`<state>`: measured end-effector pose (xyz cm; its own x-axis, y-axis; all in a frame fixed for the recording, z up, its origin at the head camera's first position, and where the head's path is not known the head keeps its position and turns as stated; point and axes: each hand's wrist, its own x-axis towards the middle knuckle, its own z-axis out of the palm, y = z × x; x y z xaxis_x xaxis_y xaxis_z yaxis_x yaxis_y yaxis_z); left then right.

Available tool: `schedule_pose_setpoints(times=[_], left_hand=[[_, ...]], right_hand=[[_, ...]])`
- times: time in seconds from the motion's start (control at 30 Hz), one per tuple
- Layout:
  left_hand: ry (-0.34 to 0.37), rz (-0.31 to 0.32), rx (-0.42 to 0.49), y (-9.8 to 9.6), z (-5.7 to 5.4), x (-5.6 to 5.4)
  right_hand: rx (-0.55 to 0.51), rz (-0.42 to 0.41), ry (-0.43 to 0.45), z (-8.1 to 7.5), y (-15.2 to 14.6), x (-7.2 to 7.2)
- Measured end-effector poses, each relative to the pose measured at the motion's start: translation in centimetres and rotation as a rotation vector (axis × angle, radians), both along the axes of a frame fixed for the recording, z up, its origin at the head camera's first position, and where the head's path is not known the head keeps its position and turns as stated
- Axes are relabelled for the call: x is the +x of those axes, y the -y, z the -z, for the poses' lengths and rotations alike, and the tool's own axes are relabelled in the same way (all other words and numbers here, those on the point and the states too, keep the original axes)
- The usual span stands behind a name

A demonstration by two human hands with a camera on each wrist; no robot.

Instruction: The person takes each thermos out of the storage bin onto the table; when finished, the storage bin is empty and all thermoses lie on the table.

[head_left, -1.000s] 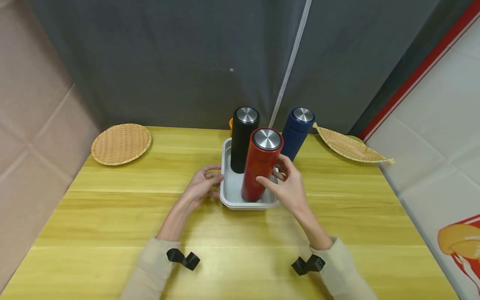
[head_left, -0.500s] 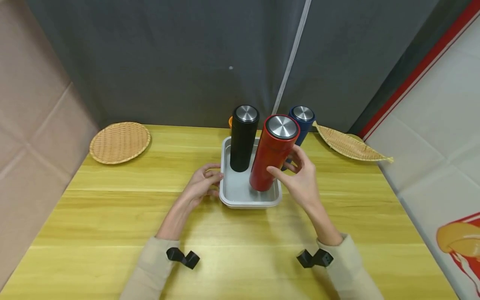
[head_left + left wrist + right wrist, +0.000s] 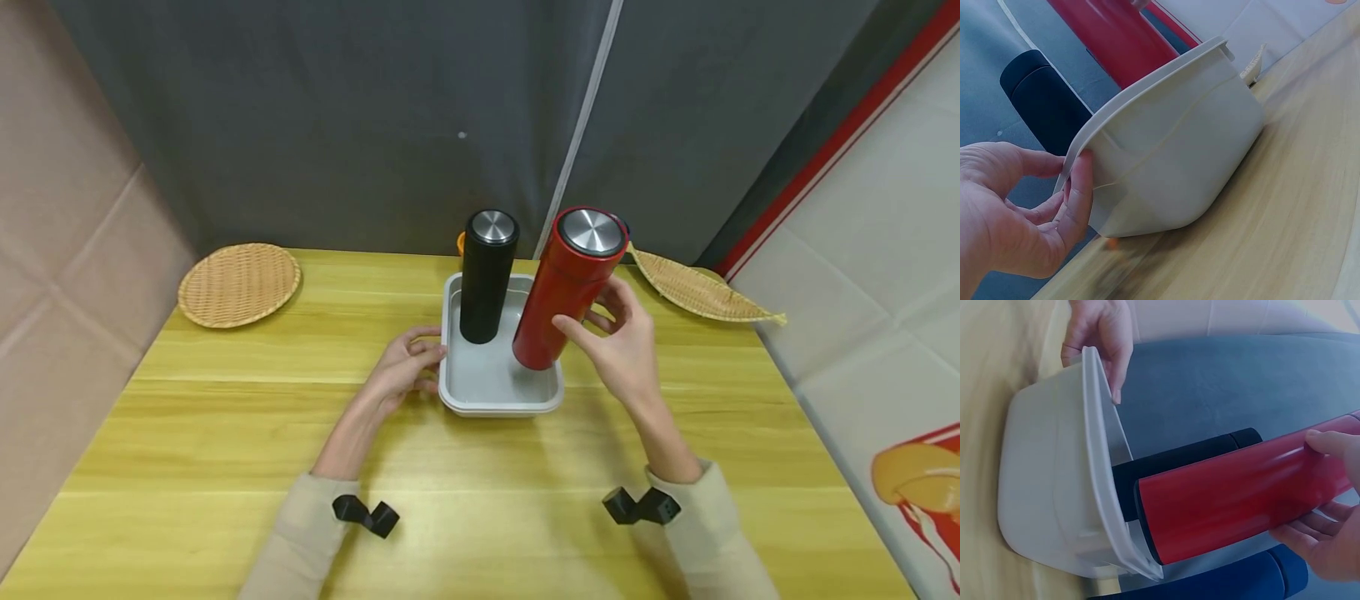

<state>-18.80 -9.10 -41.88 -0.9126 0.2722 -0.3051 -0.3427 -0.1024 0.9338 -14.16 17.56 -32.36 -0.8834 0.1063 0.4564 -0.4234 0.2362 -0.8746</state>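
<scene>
My right hand (image 3: 626, 354) grips a red thermos bottle (image 3: 558, 296) with a silver-topped lid, thumb on the near side and fingers round the far side. The bottle leans to the right, its base overlapping the right part of a grey-white plastic tub (image 3: 501, 410) in the head view. In the right wrist view, that base is level with the tub's rim. My left hand (image 3: 397, 371) pinches the tub's left rim between thumb and fingers, as the left wrist view shows. A black thermos bottle (image 3: 485, 287) stands inside the tub.
A blue thermos bottle (image 3: 1229, 581) stands beyond the tub's right side, mostly hidden behind the red one in the head view. Woven baskets lie at the back: a round one (image 3: 240, 286) on the left, a leaf-shaped one (image 3: 697, 290) on the right. A dark curtain (image 3: 337, 125) hangs behind.
My right hand has lifted the red thermos bottle from the tub's floor and carried it up and to the right, covering the blue one. The left hand stays on the rim.
</scene>
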Motion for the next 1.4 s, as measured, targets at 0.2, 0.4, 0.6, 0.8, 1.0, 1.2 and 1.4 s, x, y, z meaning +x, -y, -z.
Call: schedule_pose_setpoints(times=[0.2, 0.4, 0.6, 0.8, 1.0, 1.2, 1.4], left_hand=[[-0.003, 0.0, -0.002, 0.1, 0.0, 0.0], [0.001, 0.001, 0.004, 0.0, 0.0, -0.1], [0.005, -0.004, 0.011, -0.1, 0.1, -0.2], [0.003, -0.007, 0.011, 0.0, 0.1, -0.3], [-0.001, -0.01, 0.001, 0.0, 0.1, -0.2], [-0.003, -0.012, -0.007, 0.0, 0.1, 0.0], [-0.005, -0.008, -0.011, 0.0, 0.0, 0.0]], right_hand=[[-0.009, 0.028, -0.01, -0.6, -0.5, 0.0], [-0.022, 0.047, -0.013, -0.9, -1.4, 0.1], [-0.031, 0.072, -0.01, -0.9, -2.8, 0.1], [-0.026, 0.099, -0.004, -0.5, -3.7, 0.1], [-0.016, 0.129, 0.019, -0.1, -4.5, -0.2], [-0.02, 0.15, 0.035, 0.6, -5.3, -0.4], [0.009, 0.188, 0.046, 1.6, -6.1, -0.7]])
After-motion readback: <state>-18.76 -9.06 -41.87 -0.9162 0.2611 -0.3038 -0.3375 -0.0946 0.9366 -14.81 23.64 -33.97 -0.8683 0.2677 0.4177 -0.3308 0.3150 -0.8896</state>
